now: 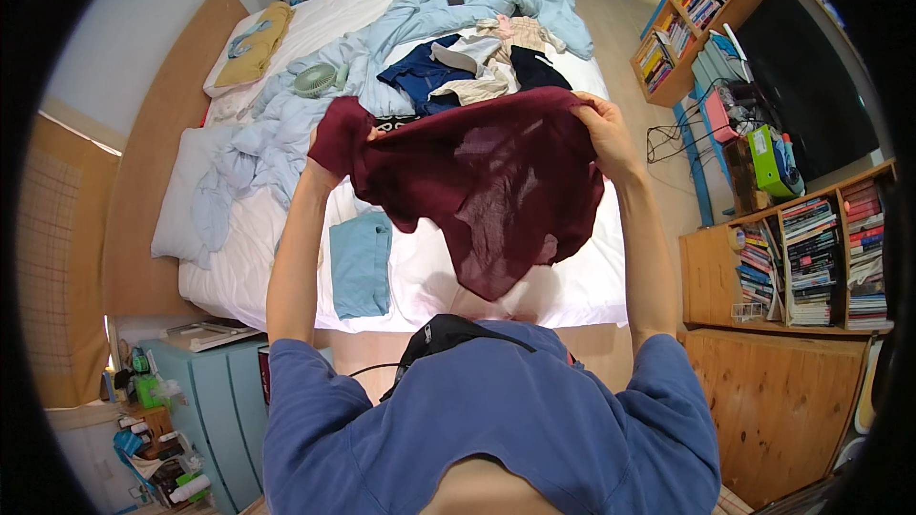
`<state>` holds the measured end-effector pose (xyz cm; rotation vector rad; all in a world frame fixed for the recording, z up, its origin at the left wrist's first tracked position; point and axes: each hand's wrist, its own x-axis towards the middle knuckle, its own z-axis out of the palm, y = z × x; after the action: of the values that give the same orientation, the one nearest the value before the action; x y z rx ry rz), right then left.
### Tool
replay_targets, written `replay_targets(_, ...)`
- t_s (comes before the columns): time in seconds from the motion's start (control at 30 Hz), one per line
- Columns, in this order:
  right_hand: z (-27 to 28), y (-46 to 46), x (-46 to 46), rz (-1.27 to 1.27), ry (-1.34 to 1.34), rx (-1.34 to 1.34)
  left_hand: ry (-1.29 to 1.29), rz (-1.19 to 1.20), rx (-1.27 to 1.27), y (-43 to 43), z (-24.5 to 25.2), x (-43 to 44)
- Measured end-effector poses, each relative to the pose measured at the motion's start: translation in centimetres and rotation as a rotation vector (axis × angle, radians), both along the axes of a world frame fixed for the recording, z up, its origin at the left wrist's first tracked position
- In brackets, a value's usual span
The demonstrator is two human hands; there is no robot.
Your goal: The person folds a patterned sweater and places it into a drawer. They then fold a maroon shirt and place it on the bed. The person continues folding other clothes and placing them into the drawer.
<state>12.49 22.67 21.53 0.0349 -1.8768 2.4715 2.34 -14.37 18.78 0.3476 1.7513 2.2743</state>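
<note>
A thin maroon garment [494,172] is stretched in the air above the near part of the bed. My left hand [328,157] grips its left end, and the cloth covers much of that hand. At the garment's upper right corner, my right hand [607,130] pinches the edge between thumb and fingers. Below it on the white sheet lies a folded teal cloth [361,265]. Beyond the maroon cloth is a loose heap of clothes, with a dark blue garment [428,75], a white and grey piece [469,54], a cream one [476,89] and a black one [537,70].
A rumpled light blue duvet [422,3] spreads over the bed, with a green handheld fan [315,80] and a dark phone-like object [455,0] on it. Pillows lie at the left. Bookshelves [809,250] and a large black screen [801,86] stand at the right, a teal cabinet [207,415] at lower left.
</note>
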Motion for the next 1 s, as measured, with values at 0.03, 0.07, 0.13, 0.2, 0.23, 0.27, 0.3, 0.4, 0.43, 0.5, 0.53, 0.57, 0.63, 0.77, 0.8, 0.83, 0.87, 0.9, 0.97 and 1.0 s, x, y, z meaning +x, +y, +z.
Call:
replay_targets(0.03, 0.3, 0.2, 0.1, 0.008, -0.001, 0.004, -0.050, -0.025, -0.026, 0.1, -0.3, -0.1)
replay_targets(0.07, 0.6, 0.2, 0.4, -0.012, -0.006, 0.033, -0.099, -0.051, -0.053, 0.0, -0.7, -0.6)
replay_targets(0.13, 1.4, -0.5, 0.5, -0.002, -0.013, 0.062, 0.103, -0.335, -0.270, -0.4, 0.4, -1.5)
replay_targets(0.2, 2.3, -0.9, 0.8, 0.017, 0.002, 0.085, 0.292, -0.270, -0.496, 2.7, 0.7, -0.3)
replay_targets(0.23, 3.0, -1.1, 1.2, 0.031, 0.023, 0.091, 0.209, -0.259, -0.569, 5.1, 1.7, 1.3)
replay_targets(0.27, 3.8, -1.4, 1.5, 0.044, 0.044, 0.096, 0.387, -0.228, -0.622, 7.5, 2.2, 3.0)
replay_targets(0.3, 4.5, -1.9, 1.5, 0.054, 0.066, 0.104, 0.565, -0.191, -0.683, 9.3, 2.6, 4.6)
replay_targets(0.4, 6.7, -2.6, 2.1, 0.052, 0.157, 0.168, 0.776, -0.201, -0.572, 14.1, 3.4, 7.0)
replay_targets(0.43, 7.1, -2.2, 2.2, 0.019, 0.220, 0.257, 0.809, -0.124, -0.600, 14.5, 3.2, 6.8)
replay_targets(0.5, 8.0, -0.9, 2.4, -0.041, 0.343, 0.427, 0.868, 0.034, -0.662, 15.3, 2.4, 5.5)
replay_targets(0.53, 9.0, 0.5, 3.0, -0.195, 0.339, 0.724, 0.860, 0.108, -0.671, 15.3, 2.7, 4.8)
replay_targets(0.57, 10.0, 1.7, 3.5, -0.258, 0.324, 0.948, 0.977, 0.207, -0.668, 14.9, 3.1, 3.8)
replay_targets(0.63, 10.4, 4.2, 4.3, -0.535, 0.353, 1.270, 0.959, 0.272, -0.700, 14.5, 5.0, 2.8)
replay_targets(0.77, 10.6, 8.6, 5.1, -0.932, 0.381, 1.464, 1.342, 0.359, -0.744, 13.6, 8.3, 2.1)
replay_targets(0.8, 11.1, 8.2, 5.4, -0.968, 0.339, 1.447, 1.549, 0.375, -0.753, 13.1, 8.5, 1.5)
replay_targets(0.83, 11.5, 7.9, 5.9, -1.008, 0.292, 1.438, 1.755, 0.384, -0.744, 13.2, 9.7, 1.9)
replay_targets(0.87, 11.3, 8.3, 6.0, -1.037, 0.383, 1.420, 1.845, 0.288, -0.697, 13.1, 10.7, 3.1)
replay_targets(0.9, 11.2, 8.7, 5.9, -1.066, 0.478, 1.400, 1.960, 0.250, -0.748, 13.1, 11.2, 3.2)
replay_targets(0.97, 11.1, 8.7, 6.1, -1.138, 0.573, 1.310, 2.186, 0.170, -0.849, 13.2, 11.4, 3.3)
replay_targets(1.0, 11.3, 8.0, 6.4, -1.177, 0.576, 1.238, 2.082, 0.177, -1.015, 12.7, 11.6, 3.1)
